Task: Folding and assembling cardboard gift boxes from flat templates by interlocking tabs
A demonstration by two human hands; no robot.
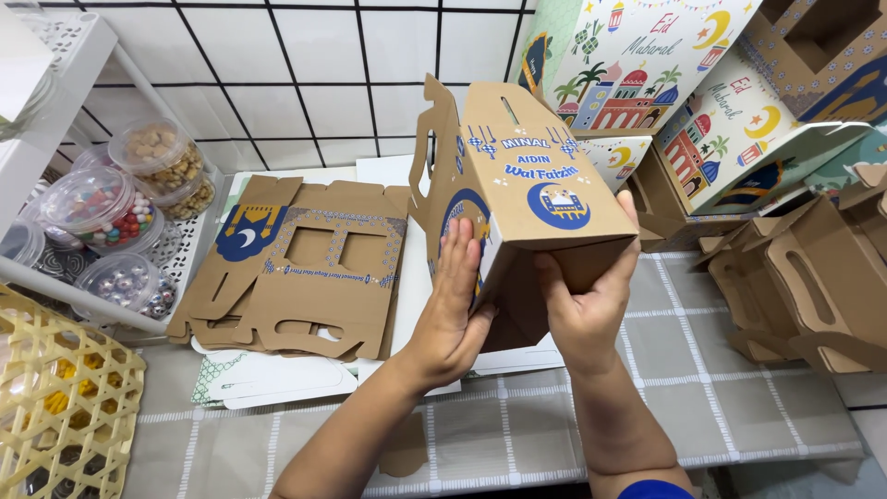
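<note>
Nearest the camera, two bare forearms rise over a grey checked tablecloth (517, 425). The left hand (450, 310) lies flat, fingers straight, pressed against the left side panel of a brown cardboard gift box with blue and white printed decoration (527, 185). The right hand (580, 300) grasps the same box from below and the right, thumb on its lower face and fingers wrapped up around its far right edge. The box is held tilted above the table between both hands, its handle flaps pointing up and away.

Left of the hands, a stack of flat unfolded brown cardboard box blanks (300, 268) lies on the table, with a yellow woven basket (65, 397) at the near left corner. Further left, clear plastic tubs of sweets and nuts (102, 208) sit on a white rack. To the right are assembled brown boxes (804, 286), and behind them colourful printed boxes (665, 65) lean against the white tiled wall (305, 65).
</note>
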